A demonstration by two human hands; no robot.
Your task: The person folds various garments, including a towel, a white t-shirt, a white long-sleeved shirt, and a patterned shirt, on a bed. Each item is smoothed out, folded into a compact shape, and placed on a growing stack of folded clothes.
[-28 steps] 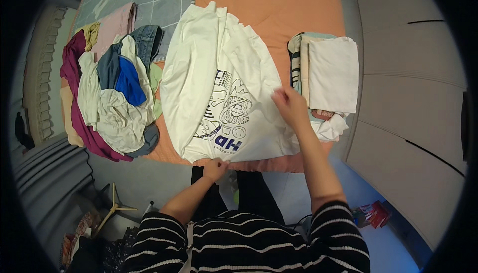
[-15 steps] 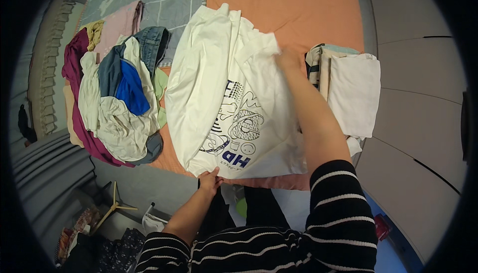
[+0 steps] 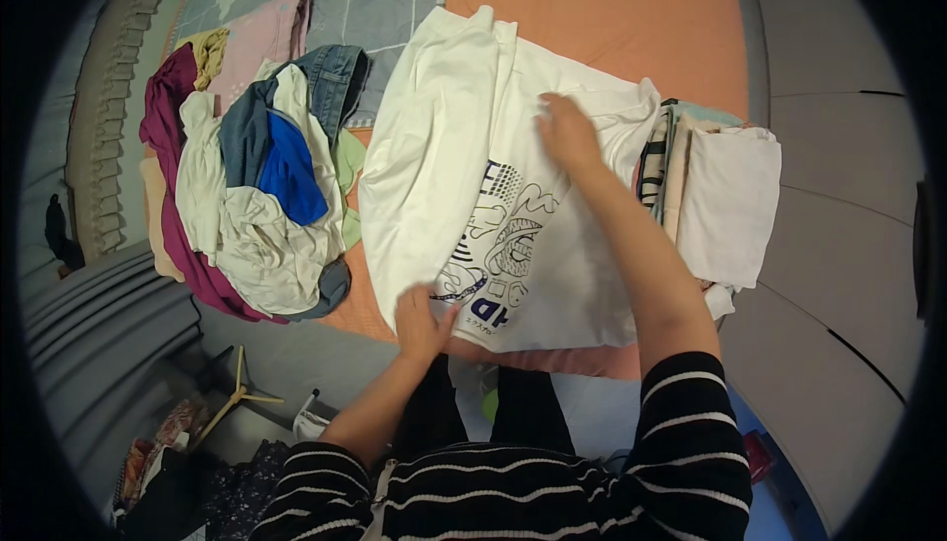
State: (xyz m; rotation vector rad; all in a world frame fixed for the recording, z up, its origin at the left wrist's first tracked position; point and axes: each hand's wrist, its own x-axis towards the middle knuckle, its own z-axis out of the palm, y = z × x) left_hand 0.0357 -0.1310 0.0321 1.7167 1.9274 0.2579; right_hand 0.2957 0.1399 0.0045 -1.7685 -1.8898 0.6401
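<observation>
A white T-shirt with a dark blue and black print lies spread on the orange bedding. Its left side is folded inward over part of the print. My left hand rests on the near left corner by the hem, fingers laid on the cloth and thumb apart. Over the upper middle of the shirt is my right hand, slightly blurred, with its fingers apart and nothing in them. To the right of that hand, the shirt's sleeve stretches out toward the folded stack.
A heap of loose clothes in maroon, white, blue and denim lies at the left. At the right edge sits a stack of folded clothes. A grey patterned quilt covers the far left. Pale cabinets stand along the right.
My right hand has let go of the sleeve and moved inward over the shirt; the sleeve now lies outspread. My left hand has gone from pinching the hem to lying on the cloth.
</observation>
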